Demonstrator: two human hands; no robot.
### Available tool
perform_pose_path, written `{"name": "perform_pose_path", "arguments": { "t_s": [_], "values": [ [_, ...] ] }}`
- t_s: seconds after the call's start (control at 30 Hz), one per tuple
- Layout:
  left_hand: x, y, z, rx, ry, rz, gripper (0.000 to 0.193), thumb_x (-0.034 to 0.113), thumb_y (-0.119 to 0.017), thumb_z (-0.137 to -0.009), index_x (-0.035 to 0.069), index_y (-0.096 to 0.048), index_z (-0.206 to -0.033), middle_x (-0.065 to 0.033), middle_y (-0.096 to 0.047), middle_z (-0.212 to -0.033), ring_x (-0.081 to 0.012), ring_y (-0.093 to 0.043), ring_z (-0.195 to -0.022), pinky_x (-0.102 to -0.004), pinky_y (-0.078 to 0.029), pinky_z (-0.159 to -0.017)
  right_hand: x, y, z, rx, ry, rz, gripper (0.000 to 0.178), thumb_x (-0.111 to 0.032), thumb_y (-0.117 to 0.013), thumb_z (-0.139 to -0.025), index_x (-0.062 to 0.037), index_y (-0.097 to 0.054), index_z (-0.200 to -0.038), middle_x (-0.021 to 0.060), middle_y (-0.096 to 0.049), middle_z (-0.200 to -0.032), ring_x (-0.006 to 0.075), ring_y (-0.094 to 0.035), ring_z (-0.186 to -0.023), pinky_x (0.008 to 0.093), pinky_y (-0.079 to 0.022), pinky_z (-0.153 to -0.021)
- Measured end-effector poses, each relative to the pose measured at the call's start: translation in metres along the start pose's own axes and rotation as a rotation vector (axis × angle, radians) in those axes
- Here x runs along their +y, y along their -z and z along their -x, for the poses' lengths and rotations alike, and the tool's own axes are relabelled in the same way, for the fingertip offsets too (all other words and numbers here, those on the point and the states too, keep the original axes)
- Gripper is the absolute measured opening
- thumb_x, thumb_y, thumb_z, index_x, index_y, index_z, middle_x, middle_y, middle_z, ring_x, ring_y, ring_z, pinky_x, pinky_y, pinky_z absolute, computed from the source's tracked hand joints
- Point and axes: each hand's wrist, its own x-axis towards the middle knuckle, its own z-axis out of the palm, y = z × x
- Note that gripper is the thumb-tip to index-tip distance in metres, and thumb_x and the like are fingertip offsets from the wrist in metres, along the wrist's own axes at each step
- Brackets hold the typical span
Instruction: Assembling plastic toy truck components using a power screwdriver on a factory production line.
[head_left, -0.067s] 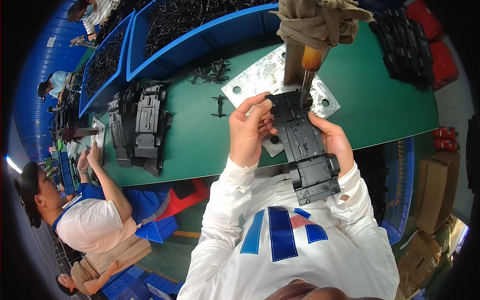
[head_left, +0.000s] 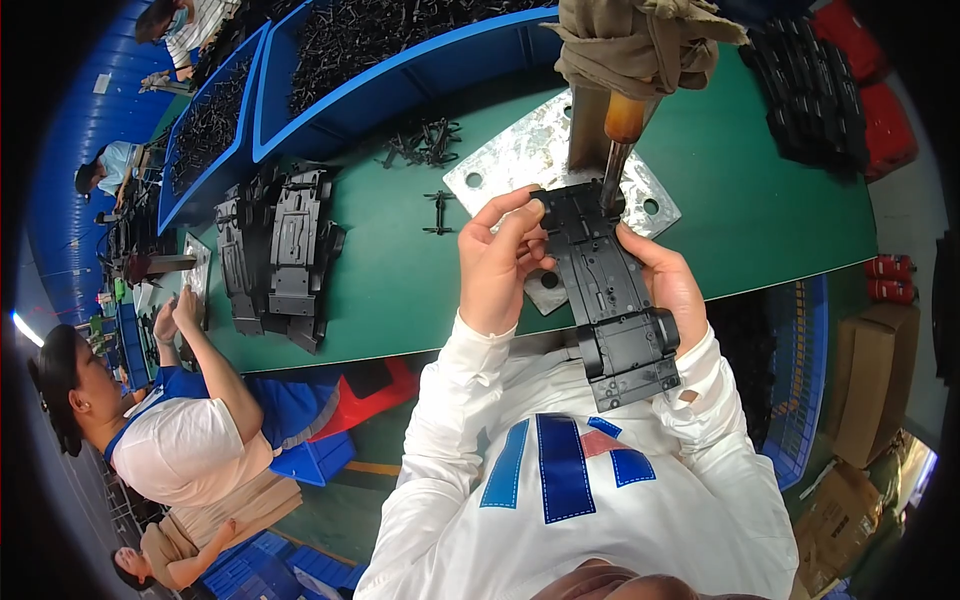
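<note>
Between my two hands is a black moulded plastic chassis [head_left: 612, 290], long and tilted, its near end close to my shirt. My left hand [head_left: 497, 262] pinches its far left corner between thumb and fingers. Along the right edge, my right hand [head_left: 668, 285] grips it, with some fingers hidden underneath. A metal shaft with an amber handle [head_left: 625, 118] comes down at the chassis's far right corner and seems to touch it. The handle hangs under a cloth-wrapped head [head_left: 640, 45] beside a metal post [head_left: 588, 130] on a silvery plate [head_left: 520, 150].
Left of the plate lie a small black part [head_left: 437, 213] and a pile of similar parts [head_left: 430, 142]. More chassis [head_left: 300, 250] are stacked on the green table [head_left: 385, 290], others [head_left: 805, 95] at far right. Blue bins [head_left: 400, 85] stand behind. A co-worker [head_left: 185, 440] sits at left.
</note>
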Motion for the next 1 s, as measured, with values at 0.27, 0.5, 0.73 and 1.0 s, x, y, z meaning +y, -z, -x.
{"name": "perform_pose_path", "arguments": {
  "t_s": [0.27, 0.5, 0.73, 1.0],
  "values": [
    [-0.0003, 0.0016, 0.0002, -0.002, 0.006, 0.014, 0.032, 0.016, -0.068, -0.089, 0.000, -0.060, -0.116, -0.0007, -0.056, -0.071, -0.0071, -0.051, -0.059, -0.0252, -0.049, -0.056, 0.0014, 0.0020, -0.0029, -0.021, -0.014, -0.033, 0.037, -0.029, -0.050, -0.100, 0.0010, -0.058, -0.120, 0.0156, -0.071, -0.102, 0.0220, -0.072, -0.078, 0.0327, -0.061, -0.068],
    [0.0000, -0.0003, -0.0001, -0.002, 0.003, 0.010, 0.033, 0.016, -0.068, -0.089, 0.000, -0.060, -0.116, -0.0011, -0.057, -0.072, -0.0073, -0.052, -0.059, -0.0249, -0.049, -0.056, -0.0004, -0.0037, 0.0036, -0.032, -0.016, -0.037, 0.037, -0.030, -0.051, -0.099, 0.0005, -0.059, -0.119, 0.0148, -0.071, -0.100, 0.0210, -0.072, -0.078, 0.0318, -0.061, -0.069],
    [-0.0014, 0.0018, 0.0002, -0.015, 0.010, 0.011, 0.033, 0.016, -0.068, -0.089, 0.000, -0.060, -0.117, -0.0011, -0.057, -0.072, -0.0073, -0.052, -0.059, -0.0251, -0.050, -0.056, 0.0014, 0.0031, -0.0010, -0.008, -0.005, 0.004, 0.038, -0.030, -0.050, -0.100, 0.0007, -0.059, -0.120, 0.0150, -0.071, -0.102, 0.0211, -0.072, -0.078, 0.0319, -0.061, -0.070],
    [0.0006, -0.0004, 0.0014, 0.005, -0.001, 0.005, 0.032, 0.016, -0.067, -0.089, 0.000, -0.060, -0.116, -0.0010, -0.057, -0.071, -0.0075, -0.053, -0.059, -0.0251, -0.050, -0.056, 0.0015, -0.0023, 0.0026, -0.033, -0.017, -0.024, 0.039, -0.030, -0.049, -0.099, 0.0011, -0.059, -0.120, 0.0146, -0.071, -0.102, 0.0210, -0.072, -0.078, 0.0308, -0.061, -0.069]
  ]
}}
